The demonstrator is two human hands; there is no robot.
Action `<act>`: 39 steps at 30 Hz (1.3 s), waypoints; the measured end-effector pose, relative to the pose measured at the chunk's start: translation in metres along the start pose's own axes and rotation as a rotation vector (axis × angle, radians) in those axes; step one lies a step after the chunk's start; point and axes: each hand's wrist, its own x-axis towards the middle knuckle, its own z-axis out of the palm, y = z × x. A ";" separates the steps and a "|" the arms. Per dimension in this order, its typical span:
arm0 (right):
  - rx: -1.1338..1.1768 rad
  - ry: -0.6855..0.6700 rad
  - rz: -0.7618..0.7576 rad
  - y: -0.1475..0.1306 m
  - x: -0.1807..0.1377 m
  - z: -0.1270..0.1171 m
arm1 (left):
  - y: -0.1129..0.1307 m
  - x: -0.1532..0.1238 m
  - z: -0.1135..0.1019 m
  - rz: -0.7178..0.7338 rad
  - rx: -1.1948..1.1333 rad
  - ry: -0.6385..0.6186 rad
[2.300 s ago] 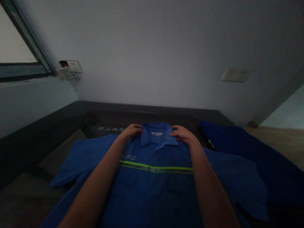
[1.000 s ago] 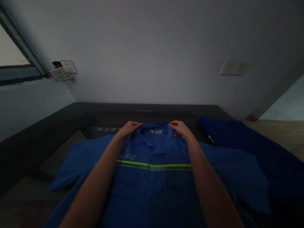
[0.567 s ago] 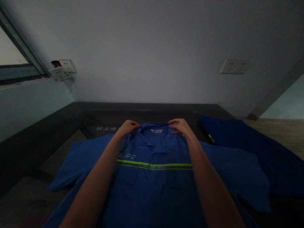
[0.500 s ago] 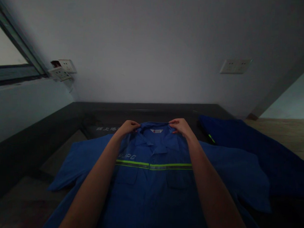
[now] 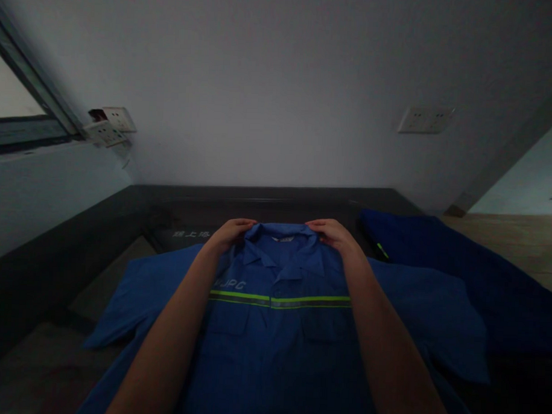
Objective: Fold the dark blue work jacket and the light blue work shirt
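A blue short-sleeved work shirt (image 5: pixel 271 340) lies front side up with its sleeves spread out to both sides. A yellow-green and grey reflective stripe (image 5: pixel 309 302) crosses its chest, and pale letters show above the stripe on the left. My left hand (image 5: pixel 232 232) pinches the left end of the collar (image 5: pixel 282 228). At the collar's right end, my right hand (image 5: pixel 332 233) grips the fabric between thumb and fingers. The collar is folded over at the back, partly covering the white neck label (image 5: pixel 283 238).
Darker blue folded clothing (image 5: pixel 437 267) lies to the right, overlapped by the shirt's right sleeve. A dark raised edge (image 5: pixel 267 194) runs along the wall behind. Wall sockets (image 5: pixel 426 120) are on the right, with others (image 5: pixel 118 119) at the left corner near a window frame.
The back of the collar has been turned down toward me and now covers part of the neck label. Both hands stay at the collar ends.
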 end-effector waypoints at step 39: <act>-1.083 0.380 -0.280 -0.008 -0.016 0.029 | -0.001 -0.005 0.034 0.358 1.285 0.350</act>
